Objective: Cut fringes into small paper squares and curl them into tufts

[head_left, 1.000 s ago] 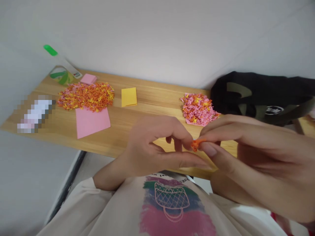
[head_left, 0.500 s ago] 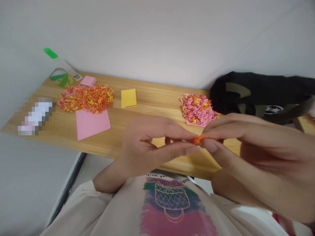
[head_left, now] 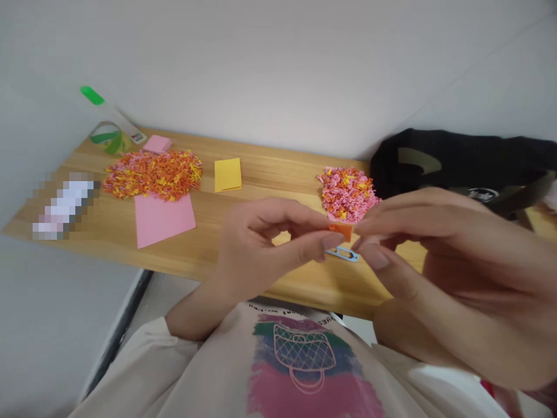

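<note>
At the far left of the desk (head_left: 204, 249) lies a blurred-out object, and behind it a clear holder with green bands (head_left: 108, 138) sits against the wall. Next come a wide heap of orange, pink and yellow paper bits (head_left: 152, 173), a small pink pad (head_left: 157, 143) touching its far edge, and a flat pink sheet (head_left: 163, 219) touching its near edge. A folded yellow sheet (head_left: 228, 174) lies apart to the right. In front of the desk edge the left hand (head_left: 256, 249) is raised. Its grip is clenched, with forefinger above and thumb below, on the left side of an orange paper piece (head_left: 340, 231). The piece is held in the air between the two hands, just right of the left fingertips, and looks about as tall as it is wide. Just under it shows a pale blue looped thing, perhaps a clip (head_left: 343, 253); who holds it is unclear. Behind the piece a smaller paper-bit heap on pink paper (head_left: 348, 193) rests on the desk. The right hand (head_left: 439, 255) reaches in from the right, its forefinger tip at the piece's right edge and its thumb lower, by the clip. I cannot tell whether this grip pinches or only touches. A black bag (head_left: 465, 165) fills the desk's far right, clear of both hands.
</note>
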